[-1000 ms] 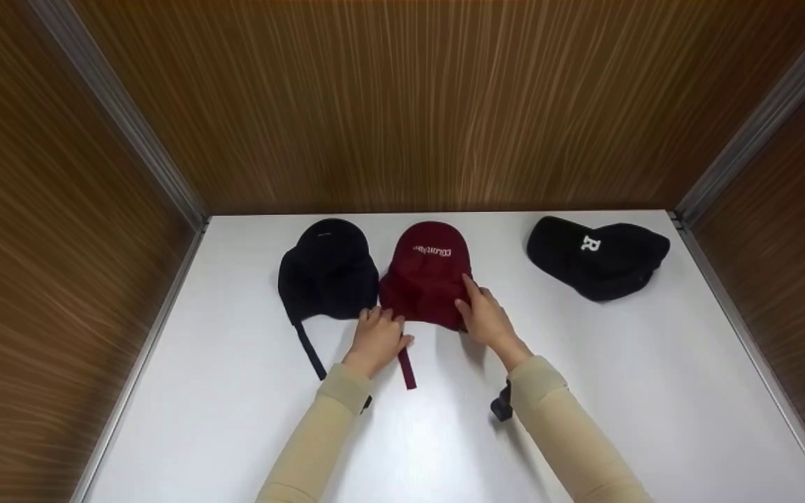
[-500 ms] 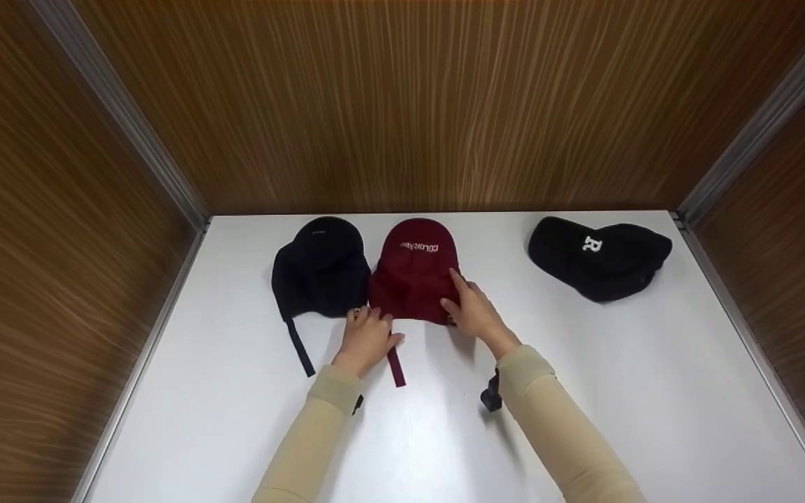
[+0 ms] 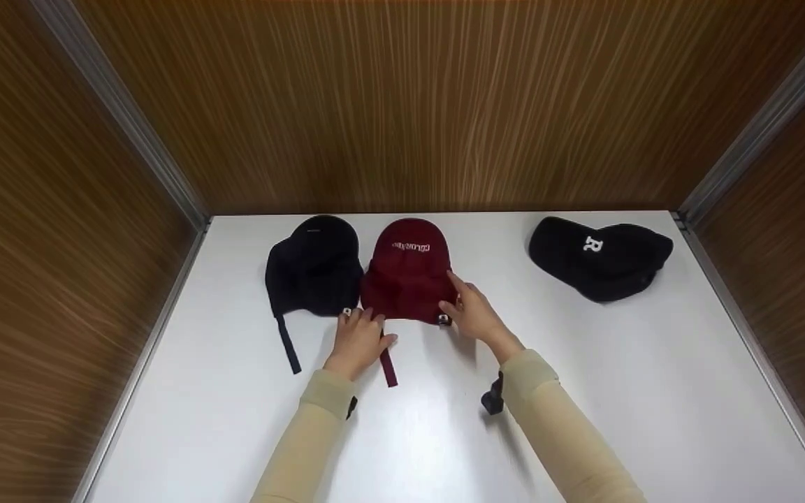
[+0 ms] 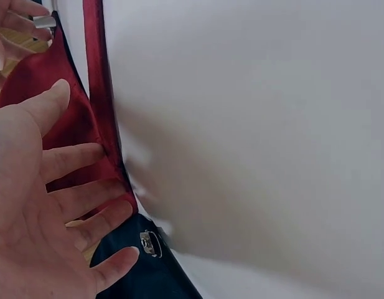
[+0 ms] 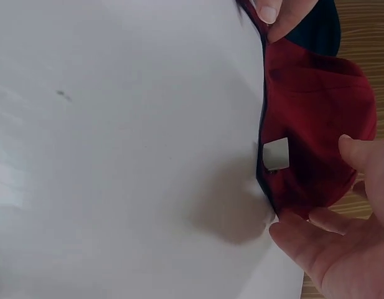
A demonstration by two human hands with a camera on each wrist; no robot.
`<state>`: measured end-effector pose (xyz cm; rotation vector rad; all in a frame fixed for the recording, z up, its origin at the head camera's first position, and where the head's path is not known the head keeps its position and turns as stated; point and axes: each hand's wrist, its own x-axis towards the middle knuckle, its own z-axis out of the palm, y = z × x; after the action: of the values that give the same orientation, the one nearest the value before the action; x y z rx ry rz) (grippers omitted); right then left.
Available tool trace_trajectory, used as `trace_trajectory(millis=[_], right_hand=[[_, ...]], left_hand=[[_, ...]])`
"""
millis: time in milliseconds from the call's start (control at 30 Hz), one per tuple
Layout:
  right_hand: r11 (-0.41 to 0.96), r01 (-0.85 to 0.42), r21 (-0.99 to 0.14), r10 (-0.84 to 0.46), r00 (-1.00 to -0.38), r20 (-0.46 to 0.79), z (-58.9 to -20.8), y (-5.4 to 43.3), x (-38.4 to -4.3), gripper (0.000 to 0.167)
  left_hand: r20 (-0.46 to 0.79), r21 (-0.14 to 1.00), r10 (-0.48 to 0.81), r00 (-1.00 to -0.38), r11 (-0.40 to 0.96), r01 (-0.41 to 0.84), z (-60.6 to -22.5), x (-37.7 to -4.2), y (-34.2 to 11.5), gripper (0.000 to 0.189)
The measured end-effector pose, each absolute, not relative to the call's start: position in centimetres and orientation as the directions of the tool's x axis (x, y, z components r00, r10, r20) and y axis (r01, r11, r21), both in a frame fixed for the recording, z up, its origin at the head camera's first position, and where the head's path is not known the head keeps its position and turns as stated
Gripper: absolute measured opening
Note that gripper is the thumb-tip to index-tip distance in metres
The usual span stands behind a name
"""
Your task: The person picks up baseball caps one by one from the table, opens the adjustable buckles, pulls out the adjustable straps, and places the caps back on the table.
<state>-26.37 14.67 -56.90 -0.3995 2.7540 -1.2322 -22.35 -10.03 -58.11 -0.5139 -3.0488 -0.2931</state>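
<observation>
A red baseball cap (image 3: pixel 406 276) with white lettering lies with its brim away from me, against a dark navy cap (image 3: pixel 315 269) on its left. My left hand (image 3: pixel 357 342) touches the near rim of the red cap with spread fingers; in the left wrist view its little finger (image 4: pixel 120 265) lies over the navy cap near a small metal buckle (image 4: pixel 148 243). My right hand (image 3: pixel 476 314) rests along the red cap's right side, thumb and fingers apart. A square metal clasp (image 5: pixel 276 154) shows on the red cap's rim in the right wrist view.
A black cap (image 3: pixel 598 258) with a white R lies at the right on the white table (image 3: pixel 654 391). Wood-grain panels (image 3: pixel 444 105) wall the back and both sides. The red strap (image 3: pixel 388 367) and the navy strap (image 3: pixel 289 346) trail toward me.
Both hands have shifted left together with the red cap, and the navy cap has slid left too. The metal clasp and buckle now show in the head view. The black cap stays put.
</observation>
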Motion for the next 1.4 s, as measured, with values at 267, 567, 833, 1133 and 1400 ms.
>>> trace_trajectory(millis=[267,567,833,1133,1400], right_hand=[[0.525,-0.187,-0.830,-0.257,-0.965,0.055,-57.1,17.1,-25.0,0.061],[0.520,-0.153,-0.840,-0.198,-0.979,0.055,-57.3,20.8,-23.3,0.061],[0.517,-0.108,-0.849,-0.129,-0.991,0.047,-57.3,24.6,-22.4,0.061],[0.443,0.010,-0.897,-0.002,-1.000,-0.012,-57.0,28.5,-21.9,0.061],[0.412,0.073,-0.908,0.133,-0.991,-0.020,-56.3,32.0,-21.6,0.059]], left_hand=[[0.128,0.203,0.324,-0.937,0.917,0.344,-58.1,-21.7,-9.4,0.048],[0.196,0.242,0.381,-0.904,0.874,0.421,-57.9,-20.9,-7.4,0.054],[0.213,0.308,0.401,-0.891,0.838,0.450,-57.4,-19.9,-4.9,0.055],[0.262,0.323,0.406,-0.876,0.818,0.476,-57.5,-19.2,-2.8,0.057],[0.276,0.383,0.411,-0.869,0.782,0.492,-57.8,-18.8,-1.7,0.057]])
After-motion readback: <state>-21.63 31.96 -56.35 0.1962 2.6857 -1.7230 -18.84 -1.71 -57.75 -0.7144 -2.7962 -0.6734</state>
